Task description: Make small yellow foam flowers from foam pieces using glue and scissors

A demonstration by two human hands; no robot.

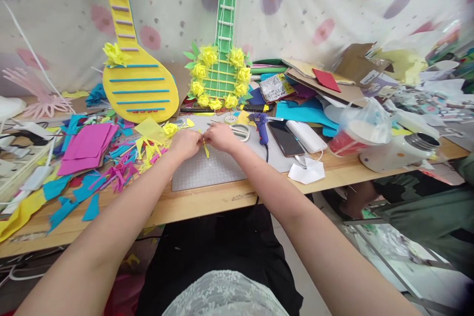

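Over the grey cutting mat (222, 168), my left hand (187, 144) and my right hand (218, 137) meet with fingertips pinched together. Between them is a small yellow foam strip (206, 148), its lower end hanging down towards the mat. The fingers hide its upper part. White-handled scissors (240, 132) lie just right of my right hand, beside a blue hot glue gun (262, 128). Left of my left hand are a yellow foam flower (170, 129) and yellow foam scraps (146, 150).
A yellow lute-shaped model (140, 90) and a green one with yellow flowers (225, 76) lean at the back. Magenta foam sheets (89, 145) lie left. On the right are a phone (286, 139), a white power bank (306, 137), a bagged cup (355, 136) and an open bottle (398, 153). Someone's leg (418, 207) is at far right.
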